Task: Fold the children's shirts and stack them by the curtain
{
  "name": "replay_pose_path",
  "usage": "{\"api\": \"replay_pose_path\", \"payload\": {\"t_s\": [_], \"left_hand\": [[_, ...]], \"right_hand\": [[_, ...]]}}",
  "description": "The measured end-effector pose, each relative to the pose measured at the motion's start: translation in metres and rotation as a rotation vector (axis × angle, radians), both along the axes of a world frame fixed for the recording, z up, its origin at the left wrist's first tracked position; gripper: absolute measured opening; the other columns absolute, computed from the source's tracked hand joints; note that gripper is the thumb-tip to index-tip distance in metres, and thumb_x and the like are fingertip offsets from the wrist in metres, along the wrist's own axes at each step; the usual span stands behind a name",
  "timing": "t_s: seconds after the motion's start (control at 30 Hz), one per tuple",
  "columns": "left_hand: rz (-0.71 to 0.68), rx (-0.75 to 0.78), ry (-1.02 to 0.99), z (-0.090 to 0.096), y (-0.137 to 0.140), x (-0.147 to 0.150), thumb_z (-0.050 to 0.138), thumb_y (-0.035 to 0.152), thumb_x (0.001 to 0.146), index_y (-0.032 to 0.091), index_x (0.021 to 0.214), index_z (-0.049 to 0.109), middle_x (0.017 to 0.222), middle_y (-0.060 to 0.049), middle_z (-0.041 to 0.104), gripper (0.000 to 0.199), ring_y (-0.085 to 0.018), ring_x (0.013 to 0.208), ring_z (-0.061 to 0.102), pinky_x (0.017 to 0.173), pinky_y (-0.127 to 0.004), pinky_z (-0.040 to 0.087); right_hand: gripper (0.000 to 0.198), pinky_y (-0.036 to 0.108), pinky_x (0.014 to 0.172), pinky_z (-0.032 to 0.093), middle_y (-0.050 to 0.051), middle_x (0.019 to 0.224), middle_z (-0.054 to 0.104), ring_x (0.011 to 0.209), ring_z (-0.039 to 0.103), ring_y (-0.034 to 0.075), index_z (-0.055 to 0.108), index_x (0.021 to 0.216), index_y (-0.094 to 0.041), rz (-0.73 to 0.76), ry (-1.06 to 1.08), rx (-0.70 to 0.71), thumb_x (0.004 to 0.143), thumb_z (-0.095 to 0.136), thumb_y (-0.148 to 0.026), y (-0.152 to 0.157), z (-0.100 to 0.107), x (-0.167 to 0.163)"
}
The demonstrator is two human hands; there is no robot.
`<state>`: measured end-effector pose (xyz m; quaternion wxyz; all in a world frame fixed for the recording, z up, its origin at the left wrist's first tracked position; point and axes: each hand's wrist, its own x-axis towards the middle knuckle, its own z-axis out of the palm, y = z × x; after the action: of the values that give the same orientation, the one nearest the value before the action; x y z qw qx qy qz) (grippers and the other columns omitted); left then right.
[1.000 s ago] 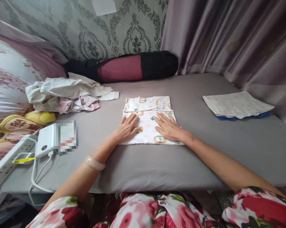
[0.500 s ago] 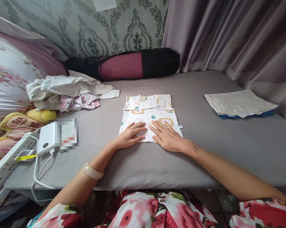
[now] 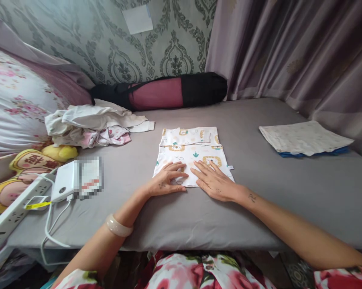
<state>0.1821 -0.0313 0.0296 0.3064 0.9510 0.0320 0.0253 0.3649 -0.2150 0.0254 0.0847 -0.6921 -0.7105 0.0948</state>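
Note:
A white baby shirt (image 3: 190, 155) printed with yellow lions and green leaves lies folded flat in front of me, its sleeves laid across the far part. My left hand (image 3: 168, 179) rests on its near left corner, fingers apart and the thumb along the near edge. On the near right part lies my right hand (image 3: 213, 180), palm down with the fingers spread. A small white tag sticks out at the shirt's right side, beyond my right hand.
Crumpled clothes (image 3: 99, 124) lie at the back left. Folded cloths (image 3: 306, 136) are stacked at the right. A white power bank (image 3: 63, 181) with cables and a power strip (image 3: 20, 214) occupy the left. A black and maroon bag (image 3: 159, 93) lies along the wall.
The whole view has tilted up slightly, so things sit lower. My left fingers have lifted and bent a little at the shirt's near edge; my right hand stays flat on it.

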Motion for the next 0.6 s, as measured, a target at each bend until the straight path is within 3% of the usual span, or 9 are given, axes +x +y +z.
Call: {"api": "replay_pose_path", "payload": {"t_s": [0.13,0.33,0.43,0.6], "left_hand": [[-0.025,-0.007,-0.094,0.001,-0.004,-0.001,0.067,0.050,0.083,0.026,0.117,0.068,0.138,-0.011,0.056,0.041,-0.028,0.133,0.046,0.111,-0.046,0.036],[-0.038,0.076,-0.198,0.000,-0.015,-0.001,0.062,0.039,0.089,0.024,0.110,0.069,0.110,-0.008,0.064,0.026,-0.020,0.105,0.058,0.092,-0.034,0.049],[-0.042,0.177,-0.219,0.001,-0.020,-0.002,0.055,0.033,0.094,0.022,0.107,0.068,0.102,-0.008,0.063,0.022,-0.019,0.097,0.058,0.086,-0.033,0.050],[-0.086,0.363,-0.223,0.006,-0.029,-0.002,0.042,0.026,0.099,0.019,0.104,0.065,0.094,-0.007,0.063,0.025,-0.018,0.089,0.057,0.082,-0.033,0.049]], "right_hand": [[0.052,0.054,0.120,0.014,0.013,0.159,0.026,0.147,0.019,0.027,0.038,0.150,-0.019,0.028,0.004,0.030,0.103,0.027,-0.041,-0.006,0.002,-0.003],[0.051,0.052,0.120,0.016,0.013,0.158,0.029,0.147,0.021,0.026,0.039,0.148,-0.018,0.034,0.048,0.026,0.102,0.030,-0.039,-0.013,0.006,-0.013],[0.048,0.050,0.117,0.024,0.014,0.152,0.039,0.142,0.031,0.027,0.044,0.144,-0.017,0.014,0.086,0.050,0.101,0.034,-0.037,-0.014,0.011,-0.019],[0.032,0.042,0.103,0.042,0.013,0.126,0.057,0.117,0.051,0.024,0.057,0.125,-0.017,0.006,0.130,0.120,0.099,0.043,-0.029,-0.014,0.022,-0.026]]}}
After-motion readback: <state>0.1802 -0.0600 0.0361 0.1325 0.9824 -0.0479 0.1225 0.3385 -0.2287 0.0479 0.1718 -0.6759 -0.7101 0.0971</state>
